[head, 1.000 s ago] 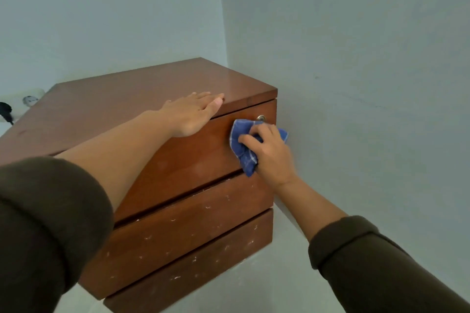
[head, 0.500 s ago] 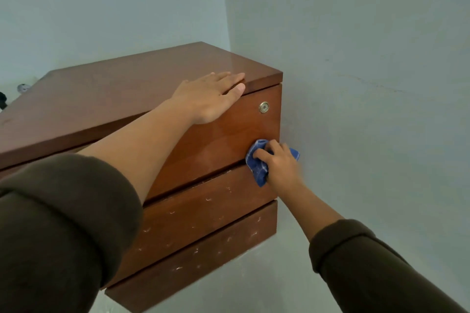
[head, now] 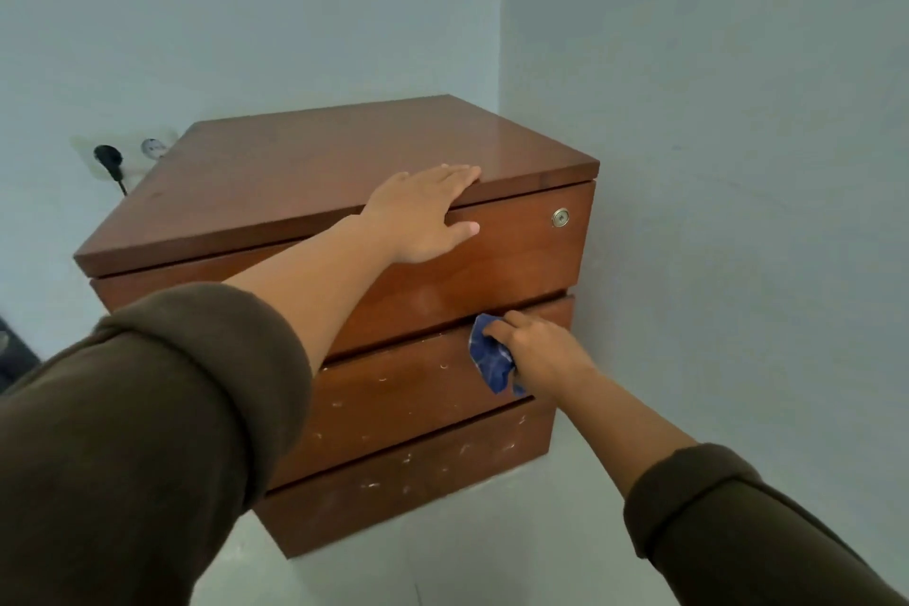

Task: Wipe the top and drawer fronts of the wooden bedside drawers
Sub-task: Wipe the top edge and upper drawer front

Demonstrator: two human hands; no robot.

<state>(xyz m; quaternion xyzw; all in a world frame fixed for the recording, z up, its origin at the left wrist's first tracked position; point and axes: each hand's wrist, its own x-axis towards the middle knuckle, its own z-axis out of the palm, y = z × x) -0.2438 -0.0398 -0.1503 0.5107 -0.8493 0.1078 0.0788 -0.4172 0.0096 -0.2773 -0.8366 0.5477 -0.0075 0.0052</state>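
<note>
The wooden bedside drawers (head: 305, 172) stand in the corner of the room, with three drawer fronts and a round metal lock (head: 560, 217) on the top one. My left hand (head: 423, 212) rests flat over the front edge of the top, fingers straight, thumb on the top drawer front. My right hand (head: 536, 349) grips a bunched blue checked cloth (head: 489, 359) and presses it against the right part of the middle drawer front (head: 393, 389). White specks dot the middle and bottom drawer fronts (head: 418, 472).
Pale blue walls close in behind and to the right of the drawers. A wall socket with a black plug (head: 109, 160) sits behind the unit at the left. A dark object (head: 12, 349) shows at the left edge. Pale floor (head: 467, 546) lies below.
My right hand has slid the cloth down from beside the lock on the top drawer front to the middle drawer front. The left hand stays on the top edge.
</note>
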